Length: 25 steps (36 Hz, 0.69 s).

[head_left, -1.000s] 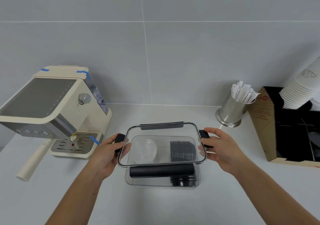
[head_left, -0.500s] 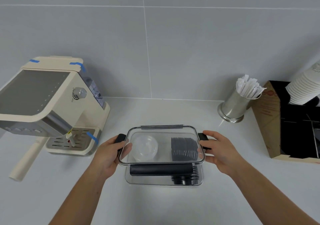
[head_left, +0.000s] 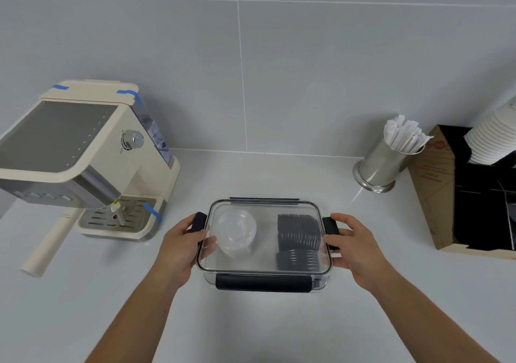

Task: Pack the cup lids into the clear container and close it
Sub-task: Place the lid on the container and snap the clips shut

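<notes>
A clear rectangular container [head_left: 321, 283] stands on the white counter in front of me. Its clear lid [head_left: 265, 260] with black latches lies on top of it, nearly level. Through the lid I see a stack of clear cup lids [head_left: 236, 231] on the left and a stack of black cup lids [head_left: 298, 239] on the right. My left hand [head_left: 181, 248] grips the lid's left edge by the left latch [head_left: 199, 220]. My right hand [head_left: 354, 244] grips the right edge by the right latch [head_left: 331, 224]. The front latch [head_left: 262, 282] hangs down over the container's front wall.
A cream espresso machine [head_left: 83, 161] with its handle sticking out stands at the left. At the back right are a steel cup of wrapped straws [head_left: 385, 158] and a cardboard organizer [head_left: 435, 195] holding stacked white paper cups [head_left: 494, 136]. A tiled wall rises behind.
Both hands have lowered the lid from above the container onto its rim. The view has tilted slightly downward.
</notes>
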Each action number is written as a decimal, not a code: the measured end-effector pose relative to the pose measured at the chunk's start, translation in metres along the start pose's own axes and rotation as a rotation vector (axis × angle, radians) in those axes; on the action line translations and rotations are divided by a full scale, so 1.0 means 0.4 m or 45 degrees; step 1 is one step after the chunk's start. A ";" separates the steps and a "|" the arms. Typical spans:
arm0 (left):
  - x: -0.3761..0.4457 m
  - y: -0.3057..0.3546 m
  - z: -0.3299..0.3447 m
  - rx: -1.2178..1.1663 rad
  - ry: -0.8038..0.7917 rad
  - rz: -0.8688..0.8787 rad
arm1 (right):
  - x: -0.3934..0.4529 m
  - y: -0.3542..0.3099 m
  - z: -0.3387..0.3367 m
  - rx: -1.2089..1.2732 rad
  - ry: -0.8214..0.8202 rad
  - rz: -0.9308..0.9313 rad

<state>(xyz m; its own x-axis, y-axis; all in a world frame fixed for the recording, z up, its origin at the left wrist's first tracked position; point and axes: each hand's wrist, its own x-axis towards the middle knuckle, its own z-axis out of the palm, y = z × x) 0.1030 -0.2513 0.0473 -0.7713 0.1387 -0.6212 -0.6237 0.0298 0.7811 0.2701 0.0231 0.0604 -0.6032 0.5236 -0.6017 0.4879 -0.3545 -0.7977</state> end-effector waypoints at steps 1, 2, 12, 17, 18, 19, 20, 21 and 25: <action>0.000 -0.002 0.001 0.050 0.012 0.015 | -0.001 0.002 0.001 -0.016 0.004 -0.005; 0.000 -0.003 0.002 0.104 0.029 0.031 | -0.002 0.003 0.002 -0.033 0.007 -0.009; 0.011 -0.023 0.001 0.462 0.163 0.184 | -0.002 0.012 0.018 -0.111 0.065 -0.030; 0.007 -0.027 -0.006 0.521 0.136 0.203 | -0.001 0.022 0.017 -0.155 0.071 -0.025; 0.006 -0.027 -0.007 0.515 0.130 0.200 | -0.001 0.023 0.016 -0.159 0.073 -0.027; 0.006 -0.029 -0.009 0.514 0.124 0.197 | 0.000 0.026 0.016 -0.166 0.073 -0.029; 0.006 -0.031 -0.011 0.515 0.122 0.197 | 0.001 0.028 0.015 -0.175 0.075 -0.032; 0.007 -0.033 -0.012 0.519 0.122 0.202 | 0.002 0.030 0.014 -0.180 0.075 -0.036; 0.014 -0.040 -0.017 0.540 0.125 0.215 | 0.005 0.040 0.012 -0.195 0.079 -0.051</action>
<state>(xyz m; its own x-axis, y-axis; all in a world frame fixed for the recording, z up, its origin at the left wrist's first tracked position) 0.1079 -0.2576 0.0309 -0.8789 0.0824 -0.4699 -0.3971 0.4196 0.8162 0.2737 0.0147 0.0462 -0.5864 0.5834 -0.5619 0.5575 -0.2125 -0.8025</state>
